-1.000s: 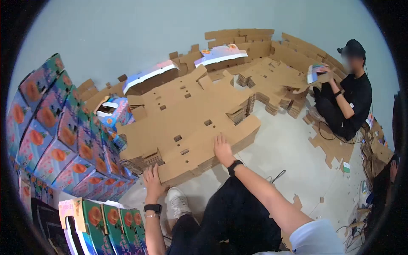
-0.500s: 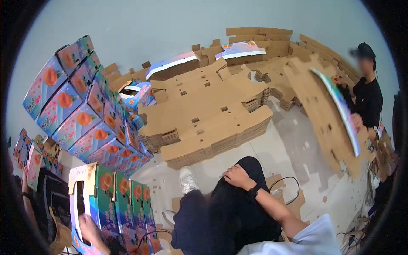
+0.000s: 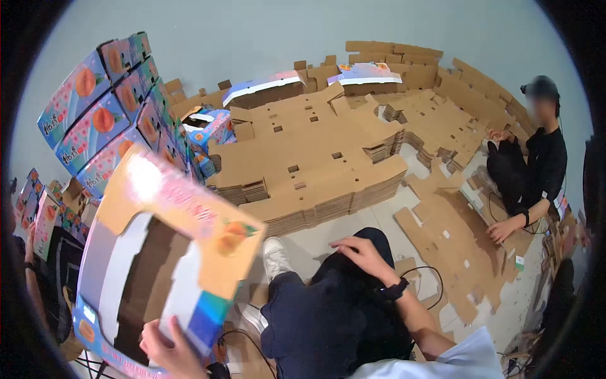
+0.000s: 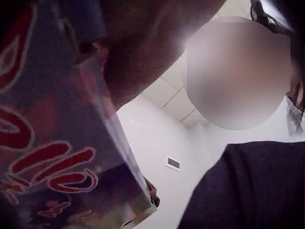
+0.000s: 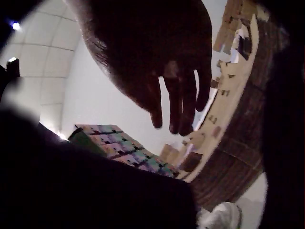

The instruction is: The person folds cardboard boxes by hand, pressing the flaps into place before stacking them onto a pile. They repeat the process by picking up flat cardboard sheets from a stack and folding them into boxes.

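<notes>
My left hand [image 3: 167,350] grips the lower edge of a printed fruit box [image 3: 177,208], a flattened sleeve with a brown inside, held up tilted at the lower left. In the left wrist view the printed box [image 4: 47,157] fills the left side, close to the lens. My right hand [image 3: 363,252] rests on my black-trousered knee with its fingers relaxed and holds nothing. The right wrist view shows the right hand [image 5: 162,62] with its fingers hanging straight. A thick stack of flat brown cardboard blanks [image 3: 315,170] lies on the floor ahead of my knees.
Assembled printed boxes [image 3: 107,120] are stacked high on the left. More blanks line the back wall [image 3: 391,54]. Another person [image 3: 536,158] sits at the right, with a loose cardboard sheet [image 3: 442,234] on the floor beside them. A cable [image 3: 423,271] runs by my right knee.
My left hand has lifted the printed box from the lower left up in front of me. The right hand stays on my knee. The other person's raised sheet now lies on the floor.
</notes>
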The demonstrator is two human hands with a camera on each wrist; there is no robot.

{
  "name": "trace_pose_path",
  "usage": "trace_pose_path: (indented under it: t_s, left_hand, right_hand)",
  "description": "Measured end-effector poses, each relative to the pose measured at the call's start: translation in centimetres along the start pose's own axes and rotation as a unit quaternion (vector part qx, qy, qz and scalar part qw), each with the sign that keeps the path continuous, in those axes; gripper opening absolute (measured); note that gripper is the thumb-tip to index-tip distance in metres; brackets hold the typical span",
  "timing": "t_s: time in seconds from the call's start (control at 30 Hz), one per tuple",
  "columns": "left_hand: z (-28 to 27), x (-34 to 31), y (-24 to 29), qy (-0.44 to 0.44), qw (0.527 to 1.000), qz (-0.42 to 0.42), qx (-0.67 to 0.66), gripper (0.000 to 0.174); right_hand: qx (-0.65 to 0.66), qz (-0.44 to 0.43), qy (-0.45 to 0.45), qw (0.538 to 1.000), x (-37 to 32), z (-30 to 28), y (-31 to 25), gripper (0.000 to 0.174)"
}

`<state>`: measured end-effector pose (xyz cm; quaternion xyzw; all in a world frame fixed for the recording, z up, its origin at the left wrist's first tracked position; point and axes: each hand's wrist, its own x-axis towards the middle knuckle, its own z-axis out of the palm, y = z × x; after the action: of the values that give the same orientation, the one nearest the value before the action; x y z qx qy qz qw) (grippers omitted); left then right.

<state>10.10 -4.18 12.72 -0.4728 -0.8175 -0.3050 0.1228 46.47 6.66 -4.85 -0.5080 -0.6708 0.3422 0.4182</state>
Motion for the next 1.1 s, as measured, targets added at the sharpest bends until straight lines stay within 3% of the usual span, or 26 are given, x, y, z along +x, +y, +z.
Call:
trace_pose_path:
  t_s: [0.07,0.13,0.17,0.23,0.27,0.33,0.37,0.43,0.5,0.57,0.6,0.63,0.67,0.7,0.83,0.93,0.97,1.0,1.07,1.1]
  left_hand:
    - [4.0,-1.4,0.4,0.056,0.993,0.078,-0.061,0.028]
    - [7.3,-2.0,2.6,0.054,0.970,0.186,-0.144,0.026]
    - [8.7,-1.9,4.0,0.032,0.964,0.200,-0.173,0.027]
    - [11.8,-1.0,6.9,0.001,0.945,0.231,-0.229,0.027]
    - [13.5,-0.3,8.3,-0.006,0.935,0.247,-0.255,0.027]
    - [16.4,0.7,11.1,-0.062,0.906,0.264,-0.324,0.026]
    - [18.2,1.2,12.2,-0.072,0.903,0.275,-0.324,0.027]
    - [22.8,1.3,13.5,-0.087,0.897,0.279,-0.331,0.028]
    - [27.9,1.7,13.7,-0.130,0.895,0.348,-0.248,0.033]
    - [32.1,0.5,12.5,-0.149,0.897,0.359,-0.207,0.036]
    - [33.1,-0.2,12.1,-0.169,0.896,0.378,-0.162,0.039]
    - [32.9,-0.6,12.0,-0.120,0.885,0.400,-0.203,0.042]
    - [33.7,-0.9,11.5,-0.244,0.880,0.382,-0.141,0.041]
    - [34.2,-0.9,10.4,-0.253,0.879,0.377,-0.144,0.040]
    - [33.7,-0.7,10.0,-0.298,0.864,0.365,-0.177,0.038]
    - [35.0,-1.0,9.5,-0.276,0.866,0.378,-0.175,0.039]
    - [35.4,-1.1,9.5,-0.278,0.866,0.376,-0.177,0.039]
    - [35.6,-1.2,9.4,-0.259,0.865,0.381,-0.196,0.042]
    - [35.5,-1.2,9.3,-0.242,0.863,0.390,-0.214,0.045]
    - [35.3,-1.1,9.3,-0.254,0.863,0.382,-0.212,0.045]
  right_hand:
    - [0.064,0.013,0.110,0.992,0.0,-1.2,-4.6,0.023]
    - [0.101,-0.058,0.232,0.966,0.1,-2.0,-8.0,0.024]
    - [0.094,-0.056,0.232,0.966,0.4,-2.5,-9.7,0.024]
    - [-0.070,-0.193,0.327,0.922,1.1,-3.0,-12.2,0.027]
    - [-0.076,-0.192,0.327,0.922,1.6,-3.2,-12.4,0.027]
    - [-0.240,-0.215,0.206,0.924,3.0,-3.5,-12.3,0.031]
    - [-0.326,-0.241,0.155,0.901,4.1,-3.8,-11.3,0.038]
    - [-0.337,-0.253,0.100,0.901,6.3,-3.9,-8.1,0.038]
    - [-0.346,-0.265,0.048,0.899,8.0,-4.0,-3.3,0.039]
    - [-0.393,-0.295,-0.055,0.869,8.7,-3.7,1.5,0.039]
    - [-0.395,-0.298,-0.059,0.867,8.9,-3.6,2.2,0.039]
    - [-0.380,-0.291,-0.098,0.873,9.2,-3.3,2.2,0.037]
    - [-0.361,-0.282,-0.137,0.878,9.6,-2.9,2.3,0.036]
    - [-0.377,-0.279,-0.178,0.865,9.6,-2.0,2.6,0.039]
    - [-0.443,-0.291,-0.219,0.819,8.2,-0.2,2.0,0.037]
    - [-0.469,-0.322,-0.225,0.790,7.8,1.7,4.0,0.029]
    - [-0.539,-0.364,-0.201,0.732,7.0,2.5,4.0,0.021]
    - [-0.539,-0.361,-0.202,0.733,6.4,3.0,4.1,0.021]
    - [-0.632,-0.367,-0.180,0.658,5.7,3.9,3.9,0.019]
    - [-0.644,-0.358,-0.182,0.651,5.7,4.0,3.8,0.018]
